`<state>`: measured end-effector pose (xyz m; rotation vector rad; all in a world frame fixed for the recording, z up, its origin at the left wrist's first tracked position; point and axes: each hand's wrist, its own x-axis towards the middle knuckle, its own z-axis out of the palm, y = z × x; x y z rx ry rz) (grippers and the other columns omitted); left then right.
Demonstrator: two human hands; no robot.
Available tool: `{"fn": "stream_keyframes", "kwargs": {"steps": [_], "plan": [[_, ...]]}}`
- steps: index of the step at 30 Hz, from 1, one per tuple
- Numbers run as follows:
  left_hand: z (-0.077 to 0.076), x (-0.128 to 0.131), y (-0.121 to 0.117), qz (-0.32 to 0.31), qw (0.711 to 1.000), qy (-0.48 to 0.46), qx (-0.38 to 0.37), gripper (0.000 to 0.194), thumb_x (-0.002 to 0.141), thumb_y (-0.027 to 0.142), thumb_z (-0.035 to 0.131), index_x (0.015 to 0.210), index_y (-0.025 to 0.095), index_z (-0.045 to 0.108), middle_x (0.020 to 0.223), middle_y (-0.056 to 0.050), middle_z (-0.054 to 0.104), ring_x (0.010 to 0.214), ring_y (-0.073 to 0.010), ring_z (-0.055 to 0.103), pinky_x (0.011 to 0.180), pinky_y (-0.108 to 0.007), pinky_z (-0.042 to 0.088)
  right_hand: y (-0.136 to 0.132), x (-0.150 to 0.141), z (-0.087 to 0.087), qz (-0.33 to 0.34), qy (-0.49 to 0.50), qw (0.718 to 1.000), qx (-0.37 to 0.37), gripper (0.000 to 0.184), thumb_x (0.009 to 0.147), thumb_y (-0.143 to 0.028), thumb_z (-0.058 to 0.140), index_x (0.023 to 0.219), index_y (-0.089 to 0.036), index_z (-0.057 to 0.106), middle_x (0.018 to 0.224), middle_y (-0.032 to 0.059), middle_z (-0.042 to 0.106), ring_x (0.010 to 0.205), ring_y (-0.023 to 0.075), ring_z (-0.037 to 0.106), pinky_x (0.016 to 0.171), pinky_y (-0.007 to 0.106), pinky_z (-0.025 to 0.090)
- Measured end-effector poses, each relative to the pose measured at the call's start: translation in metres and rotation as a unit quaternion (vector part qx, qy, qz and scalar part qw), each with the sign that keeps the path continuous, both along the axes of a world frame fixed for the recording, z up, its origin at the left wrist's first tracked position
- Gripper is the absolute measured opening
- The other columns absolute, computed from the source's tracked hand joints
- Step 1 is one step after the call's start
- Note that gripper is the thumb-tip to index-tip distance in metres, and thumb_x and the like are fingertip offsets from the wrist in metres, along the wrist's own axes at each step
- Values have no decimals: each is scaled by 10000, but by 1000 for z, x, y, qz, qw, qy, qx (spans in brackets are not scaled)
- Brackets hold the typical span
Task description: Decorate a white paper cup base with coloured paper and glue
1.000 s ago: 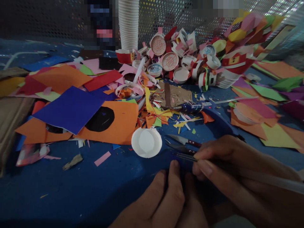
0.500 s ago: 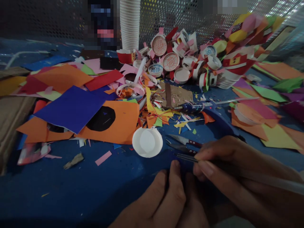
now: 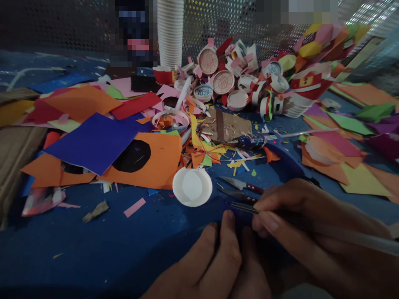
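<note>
My right hand (image 3: pixel 280 216) pinches a slim tool with a thin metal tip (image 3: pixel 245 207), its exact kind unclear. The tip points left, close to my left fingertips. Fingers stretched forward, my left hand (image 3: pixel 215 257) rests low on the blue table, pressing down on what looks like a dark blue sheet, hard to tell from the tabletop. Two small blades with dark red riveted handles, probably scissors or knives (image 3: pixel 249 189), lie just beyond my right fingers. To their left stands a white paper cup (image 3: pixel 204 193), its opening upward.
Coloured paper sheets (image 3: pixel 93 141) cover the left side, with more paper (image 3: pixel 364 174) at right. A heap of cut and decorated paper cups (image 3: pixel 224 83) sits behind, beside a tall stack of white cups (image 3: pixel 170 33). Scraps and a blue glue gun (image 3: pixel 280 151) lie mid-table.
The view has shifted very slightly. Both hands keep nearly the same place and grip, and the cup and blades have not visibly moved on the table.
</note>
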<state>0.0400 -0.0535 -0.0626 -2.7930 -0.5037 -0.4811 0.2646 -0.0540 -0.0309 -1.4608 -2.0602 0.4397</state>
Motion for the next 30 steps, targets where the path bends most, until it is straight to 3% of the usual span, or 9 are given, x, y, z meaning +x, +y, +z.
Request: {"fn": "stream_keyframes", "kwargs": {"steps": [7, 18, 30], "plan": [[4, 3, 3, -6, 1000, -2, 6, 337, 1012, 254, 495, 1289, 146, 653, 1259, -67, 737, 1217, -256, 656, 1036, -369, 435, -1, -2, -2, -22, 18, 1000, 3, 53, 955, -278, 573, 978, -295, 618, 743, -39, 715, 587, 140, 710, 464, 237, 462], [0, -1, 0, -5, 1000, 13, -7, 382, 1021, 349, 519, 1321, 146, 639, 1259, -94, 730, 1213, -247, 653, 1050, -359, 446, -2, -1, -1, -26, 24, 999, 12, 47, 956, -295, 578, 979, -298, 619, 750, -29, 730, 582, 159, 716, 448, 257, 472], [1, 0, 0, -6, 1000, -8, -6, 339, 1019, 246, 468, 1283, 148, 657, 1270, -66, 727, 1261, -255, 620, 1041, -364, 459, -3, -2, -2, -13, 5, 999, 37, 48, 944, -292, 596, 975, -316, 625, 799, -44, 741, 621, 145, 720, 484, 236, 498]]}}
